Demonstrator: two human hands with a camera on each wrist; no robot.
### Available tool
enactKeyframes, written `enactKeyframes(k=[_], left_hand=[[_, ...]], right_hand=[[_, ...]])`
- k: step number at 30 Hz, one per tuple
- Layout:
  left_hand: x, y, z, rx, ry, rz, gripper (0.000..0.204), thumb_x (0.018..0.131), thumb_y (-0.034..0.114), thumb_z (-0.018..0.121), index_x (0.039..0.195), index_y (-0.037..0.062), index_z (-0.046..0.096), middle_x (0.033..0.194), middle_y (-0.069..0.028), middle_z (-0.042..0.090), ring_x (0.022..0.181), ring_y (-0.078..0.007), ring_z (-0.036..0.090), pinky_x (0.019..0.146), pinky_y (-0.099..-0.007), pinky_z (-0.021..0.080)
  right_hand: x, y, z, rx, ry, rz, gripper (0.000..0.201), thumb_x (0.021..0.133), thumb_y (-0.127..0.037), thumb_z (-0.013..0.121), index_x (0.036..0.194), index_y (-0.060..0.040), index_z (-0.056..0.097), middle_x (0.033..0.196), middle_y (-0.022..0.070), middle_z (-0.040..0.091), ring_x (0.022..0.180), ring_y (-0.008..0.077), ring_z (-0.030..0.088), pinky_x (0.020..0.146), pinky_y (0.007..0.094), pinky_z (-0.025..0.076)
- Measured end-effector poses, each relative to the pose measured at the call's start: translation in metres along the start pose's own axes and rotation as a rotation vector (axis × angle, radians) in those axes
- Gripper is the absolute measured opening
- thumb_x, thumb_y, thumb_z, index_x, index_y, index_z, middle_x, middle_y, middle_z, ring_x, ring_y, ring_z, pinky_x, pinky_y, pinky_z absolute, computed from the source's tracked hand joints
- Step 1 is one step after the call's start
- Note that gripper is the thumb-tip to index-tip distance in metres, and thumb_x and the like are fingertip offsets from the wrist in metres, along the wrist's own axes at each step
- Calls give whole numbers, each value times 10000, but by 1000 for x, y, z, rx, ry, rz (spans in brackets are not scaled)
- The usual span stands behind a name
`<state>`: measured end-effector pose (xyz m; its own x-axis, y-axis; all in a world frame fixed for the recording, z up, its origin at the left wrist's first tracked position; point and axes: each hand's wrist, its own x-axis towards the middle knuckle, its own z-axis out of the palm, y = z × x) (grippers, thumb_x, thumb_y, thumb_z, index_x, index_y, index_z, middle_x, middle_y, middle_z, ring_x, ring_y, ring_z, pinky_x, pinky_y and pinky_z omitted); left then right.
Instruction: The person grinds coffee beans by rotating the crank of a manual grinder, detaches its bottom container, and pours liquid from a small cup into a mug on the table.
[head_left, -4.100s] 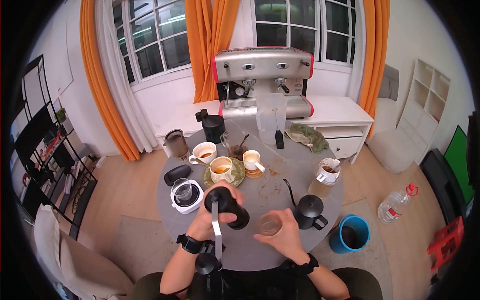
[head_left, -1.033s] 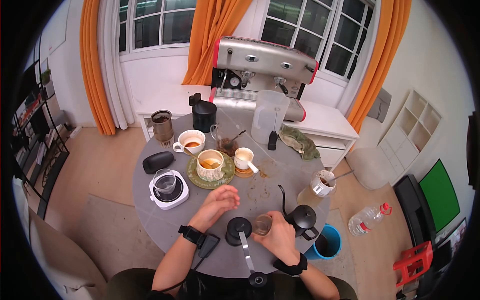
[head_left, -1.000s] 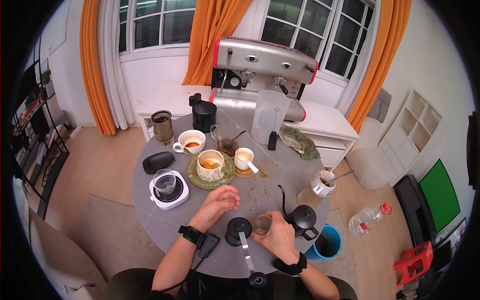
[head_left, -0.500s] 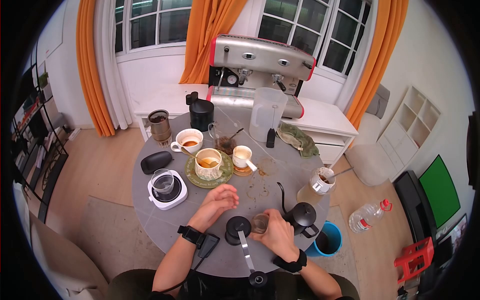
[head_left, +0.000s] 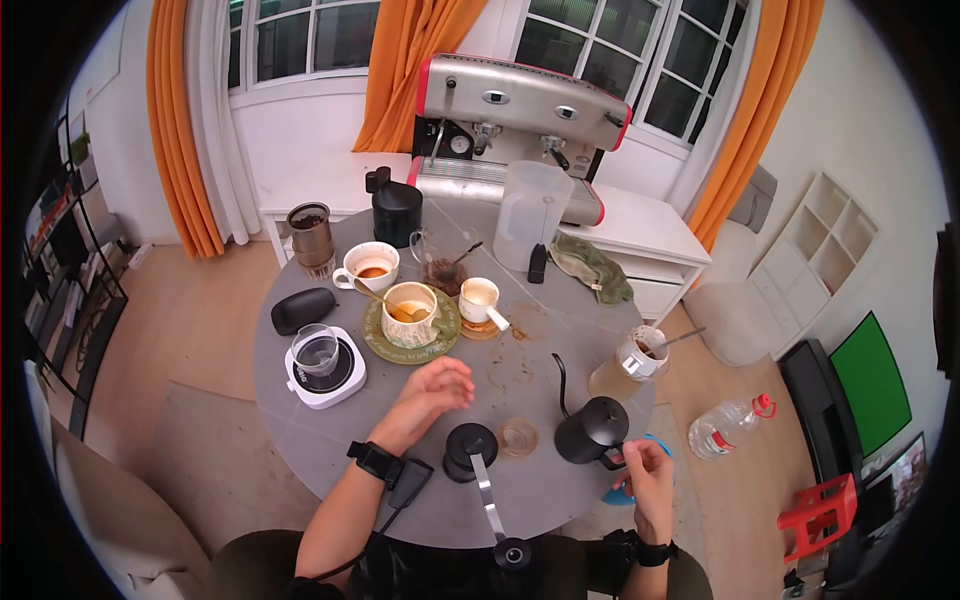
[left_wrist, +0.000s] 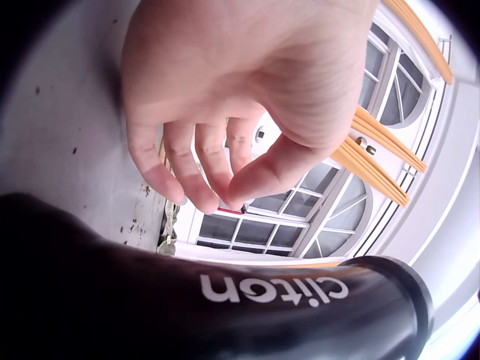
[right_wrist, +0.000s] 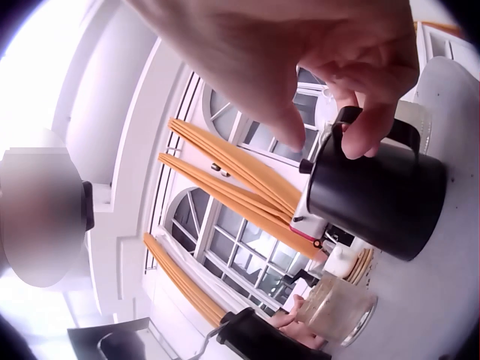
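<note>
My left hand [head_left: 430, 390] hovers over the table with loosely bent fingers and nothing in them. Close by stands a black hand grinder [head_left: 468, 450] with a metal crank; its dark lettered body [left_wrist: 262, 300] fills the lower left wrist view. Just right of it a small clear glass [head_left: 517, 437] stands free on the table. My right hand [head_left: 650, 485] is at the handle of a black gooseneck kettle [head_left: 590, 430]. In the right wrist view a bent finger [right_wrist: 367, 135] overlaps the kettle's handle [right_wrist: 405, 135], while the thumb [right_wrist: 287, 131] stands apart from it.
A white scale [head_left: 325, 392] bears a glass at the left. Stained cups, including a cup [head_left: 408, 315] on a green saucer, stand mid-table. A jar with filter and spoon [head_left: 630, 370] is at the right. A blue bucket [head_left: 660, 445] stands below the table edge, partly hidden.
The left hand has set the grinder down and let go of it. The right hand has released the small glass, leaving it on the table, and moved right to the kettle's handle.
</note>
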<state>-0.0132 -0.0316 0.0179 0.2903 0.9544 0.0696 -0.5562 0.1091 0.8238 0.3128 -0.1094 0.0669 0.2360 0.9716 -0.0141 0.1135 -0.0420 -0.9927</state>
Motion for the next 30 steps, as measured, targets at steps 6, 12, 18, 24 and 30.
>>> enactKeyframes(k=[6,12,18,24,30], left_hand=[[-2,0,-4,-12,23,-8,363,758,-101,569,1087,43,513,959,-62,590,919,-148,579,843,-282,471],[-1,-3,-6,0,23,-1,341,769,-90,562,1080,43,513,959,-65,590,920,-149,579,842,-283,473],[-2,-2,-6,-3,27,-6,324,780,-68,569,1077,47,510,968,-63,592,922,-150,583,840,-287,475],[-2,-1,-3,-8,15,9,332,783,-61,575,1086,54,507,974,-56,593,923,-157,585,841,-290,474],[-3,0,-2,-12,11,2,342,777,-72,562,1089,58,508,972,-55,592,923,-160,583,846,-289,469]], right_hand=[[10,30,-5,53,-134,53,268,934,-218,599,714,-77,538,638,-11,527,448,40,386,419,200,248],[9,21,-8,113,-45,-14,303,919,-194,612,658,-141,467,610,-88,372,509,16,281,460,205,207],[14,-38,-36,271,132,-113,305,925,-181,599,646,-144,482,602,-89,389,514,15,298,471,210,205],[30,-83,-81,-35,162,-279,303,935,-240,586,664,-183,461,591,-107,355,502,-2,259,454,208,159],[40,-91,-99,-173,207,-247,333,920,-224,595,626,-166,452,581,-96,384,488,-1,255,446,212,159]])
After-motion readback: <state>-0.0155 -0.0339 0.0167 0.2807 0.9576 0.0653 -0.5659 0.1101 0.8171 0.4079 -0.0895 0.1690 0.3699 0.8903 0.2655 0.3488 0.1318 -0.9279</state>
